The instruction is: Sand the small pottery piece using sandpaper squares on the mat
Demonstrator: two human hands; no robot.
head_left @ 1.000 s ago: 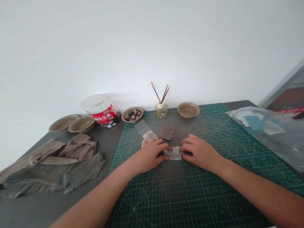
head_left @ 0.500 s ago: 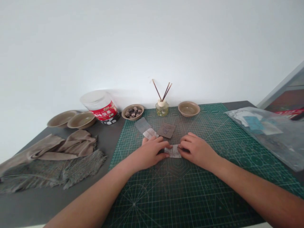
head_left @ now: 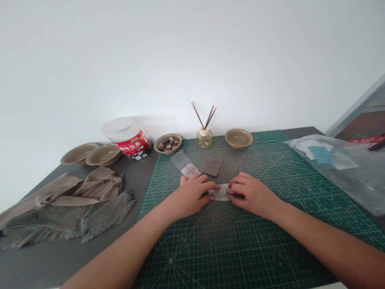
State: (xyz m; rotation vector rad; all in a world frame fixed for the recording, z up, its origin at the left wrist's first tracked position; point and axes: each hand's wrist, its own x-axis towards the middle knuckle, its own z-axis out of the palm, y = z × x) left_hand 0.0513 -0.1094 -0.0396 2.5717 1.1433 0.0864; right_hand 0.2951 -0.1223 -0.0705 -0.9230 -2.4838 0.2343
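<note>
Pale patch (head_left: 223, 192): on green mat (head_left: 240, 249), between both hands' fingertips
Left hand (head_left: 192, 194): thumb, forefinger at left end; grip unclear
Right hand (head_left: 252, 193): fingers curled at right end; grip unclear

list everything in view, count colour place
Wall: one, white, at the back
Table: one, dark grey, below
Mat: one, green, on table
Pale material: count unclear, whitish, mid-mat
Square: one, brown, beyond the material
Strip: count unclear, grey and whitish, left of square
Bottle: one, yellowish, mat's far edge
Sticks: three, brown, in bottle
Jar: one, clear, red label, rear left
Bowls: four, tan, along the rear
Chunks: several, mixed browns, in one bowl
Cloth: count unclear, brown and grey-green, left
Bag: one, clear, right
Framed thing: one, multicoloured, right edge
Left hand: one, material's left end
Right hand: one, material's right end
</note>
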